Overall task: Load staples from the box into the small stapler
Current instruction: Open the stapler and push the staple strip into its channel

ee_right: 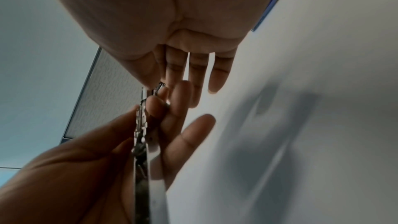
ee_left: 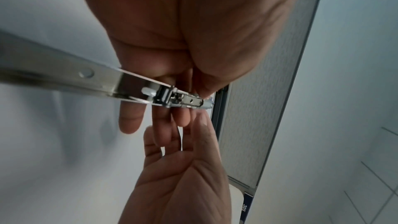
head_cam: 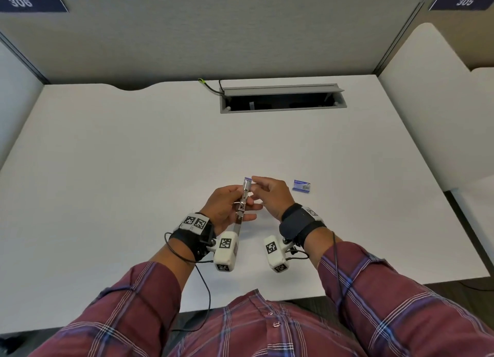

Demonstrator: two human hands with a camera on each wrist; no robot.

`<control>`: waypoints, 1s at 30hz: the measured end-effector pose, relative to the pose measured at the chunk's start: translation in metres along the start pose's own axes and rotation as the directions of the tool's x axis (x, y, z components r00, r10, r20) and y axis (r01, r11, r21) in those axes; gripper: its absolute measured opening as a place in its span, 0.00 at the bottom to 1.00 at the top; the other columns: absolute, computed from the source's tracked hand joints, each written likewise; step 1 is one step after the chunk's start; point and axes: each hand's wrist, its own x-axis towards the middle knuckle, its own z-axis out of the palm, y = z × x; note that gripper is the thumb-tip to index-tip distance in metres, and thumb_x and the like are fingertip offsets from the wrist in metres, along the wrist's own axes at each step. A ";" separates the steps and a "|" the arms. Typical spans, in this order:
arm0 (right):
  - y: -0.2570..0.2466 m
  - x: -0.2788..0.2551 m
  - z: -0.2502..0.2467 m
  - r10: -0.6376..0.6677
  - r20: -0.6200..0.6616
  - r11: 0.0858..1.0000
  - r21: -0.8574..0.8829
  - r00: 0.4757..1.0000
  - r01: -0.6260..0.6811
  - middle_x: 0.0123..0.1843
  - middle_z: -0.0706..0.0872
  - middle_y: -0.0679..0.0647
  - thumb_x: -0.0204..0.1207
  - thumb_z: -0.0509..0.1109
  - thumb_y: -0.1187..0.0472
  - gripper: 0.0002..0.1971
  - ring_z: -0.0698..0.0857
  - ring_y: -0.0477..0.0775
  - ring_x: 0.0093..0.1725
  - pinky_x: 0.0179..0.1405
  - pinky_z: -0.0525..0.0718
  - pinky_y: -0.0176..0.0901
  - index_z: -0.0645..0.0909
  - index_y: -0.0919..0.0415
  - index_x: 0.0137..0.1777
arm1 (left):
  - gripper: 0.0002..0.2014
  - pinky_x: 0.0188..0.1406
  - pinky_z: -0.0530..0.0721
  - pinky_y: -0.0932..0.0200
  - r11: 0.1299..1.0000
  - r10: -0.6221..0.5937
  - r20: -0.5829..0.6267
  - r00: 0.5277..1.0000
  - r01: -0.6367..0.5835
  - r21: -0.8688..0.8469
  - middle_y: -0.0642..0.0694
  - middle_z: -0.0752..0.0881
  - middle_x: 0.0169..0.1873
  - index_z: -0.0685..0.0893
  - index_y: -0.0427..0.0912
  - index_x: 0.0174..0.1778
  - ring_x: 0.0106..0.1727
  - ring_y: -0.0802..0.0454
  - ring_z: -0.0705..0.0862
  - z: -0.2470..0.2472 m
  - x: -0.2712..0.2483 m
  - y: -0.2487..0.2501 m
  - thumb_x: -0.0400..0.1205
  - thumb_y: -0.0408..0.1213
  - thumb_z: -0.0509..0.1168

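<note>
A small metal stapler point(head_cam: 244, 199) stands swung open above the white desk point(head_cam: 133, 169), its magazine pointing away from me and its long steel arm point(ee_left: 53, 72) hanging back toward my left wrist. My left hand point(head_cam: 227, 204) grips the magazine point(ee_left: 183, 100) around its middle. My right hand point(head_cam: 267, 193) pinches the magazine's far, purple-tipped end between thumb and forefinger point(ee_right: 155, 81), the other fingers straight. Whether staples sit between them is hidden. The small blue staple box point(head_cam: 302, 186) lies flat on the desk just right of my right hand.
A grey cable hatch point(head_cam: 280, 100) stands open at the back of the desk, with a cable beside it. Grey partition panels point(head_cam: 240, 36) close off the back and a white divider point(head_cam: 433, 102) the right side. Wires trail from both wrist cameras.
</note>
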 end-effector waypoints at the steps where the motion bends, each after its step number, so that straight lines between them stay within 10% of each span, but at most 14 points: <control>1: 0.000 0.000 0.000 0.013 0.005 1.000 0.011 1.000 -0.013 0.58 0.92 0.59 0.83 0.71 0.64 0.20 0.92 0.57 0.52 0.57 0.89 0.49 0.81 0.62 0.75 | 0.13 0.58 0.91 0.30 1.000 0.000 0.001 1.000 0.000 -0.031 0.36 0.90 0.40 0.87 0.31 0.60 0.57 0.28 0.93 -0.001 0.000 0.000 0.93 0.34 0.59; 9: -0.001 -0.009 -0.003 0.022 0.050 1.000 0.008 0.999 -0.022 0.67 0.88 0.54 0.80 0.67 0.71 0.26 0.88 0.49 0.55 0.43 0.87 0.40 0.77 0.56 0.78 | 0.13 0.54 0.93 0.31 0.966 0.011 -0.029 1.000 -0.019 -0.257 0.34 0.89 0.41 0.84 0.27 0.67 0.51 0.28 0.93 -0.007 0.004 0.004 0.91 0.23 0.58; 18: -0.004 -0.023 -0.008 -0.319 0.209 0.886 -0.281 0.924 0.369 0.66 0.77 0.47 0.64 0.73 0.77 0.32 0.78 0.31 0.57 0.55 0.76 0.22 0.84 0.51 0.66 | 0.13 0.52 0.93 0.29 0.895 0.088 -0.157 0.984 -0.147 -0.421 0.32 0.90 0.42 0.84 0.26 0.62 0.53 0.29 0.94 -0.012 0.007 0.005 0.91 0.21 0.54; 22: 0.000 -0.023 -0.006 -0.315 0.241 0.808 -0.439 0.918 0.393 0.73 0.72 0.44 0.62 0.85 0.61 0.34 0.74 0.50 0.71 0.68 0.75 0.39 0.81 0.40 0.68 | 0.12 0.50 0.94 0.31 0.858 0.097 -0.219 0.971 -0.192 -0.476 0.30 0.88 0.44 0.82 0.25 0.62 0.54 0.28 0.94 -0.014 0.009 0.006 0.91 0.21 0.53; 30: 0.000 -0.017 0.000 -0.475 0.249 0.765 -0.356 0.844 0.536 0.63 0.83 0.43 0.71 0.83 0.51 0.11 0.81 0.55 0.62 0.66 0.79 0.48 0.92 0.41 0.53 | 0.14 0.38 0.94 0.41 0.845 0.098 -0.236 0.967 -0.206 -0.494 0.33 0.88 0.42 0.83 0.26 0.62 0.46 0.34 0.96 -0.015 0.003 0.000 0.91 0.19 0.53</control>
